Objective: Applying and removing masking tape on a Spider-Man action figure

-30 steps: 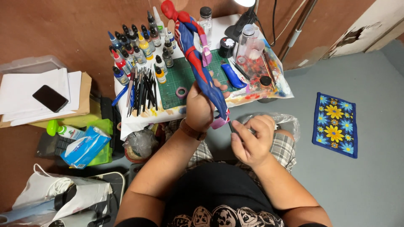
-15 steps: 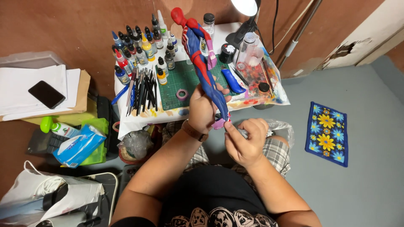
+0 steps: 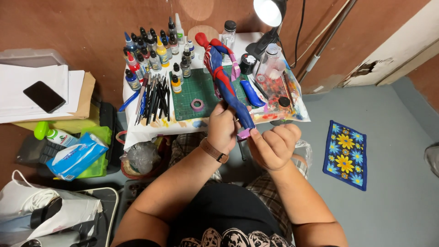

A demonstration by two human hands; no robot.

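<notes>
Figure [image 3: 225, 77] gripped at the legs by left hand [image 3: 222, 128]; right hand [image 3: 273, 145] fingers pinch its purple foot [image 3: 244, 133]; support it firmly.

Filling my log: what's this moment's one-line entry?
left hand: grips figure | right hand: pinches its foot | mat: below

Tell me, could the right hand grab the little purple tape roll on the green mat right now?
Probably not straight away. The right hand is pinching the foot end of the red and blue figure, which the left hand grips. The purple tape roll lies uncovered on the green mat, beyond the left hand.
</notes>
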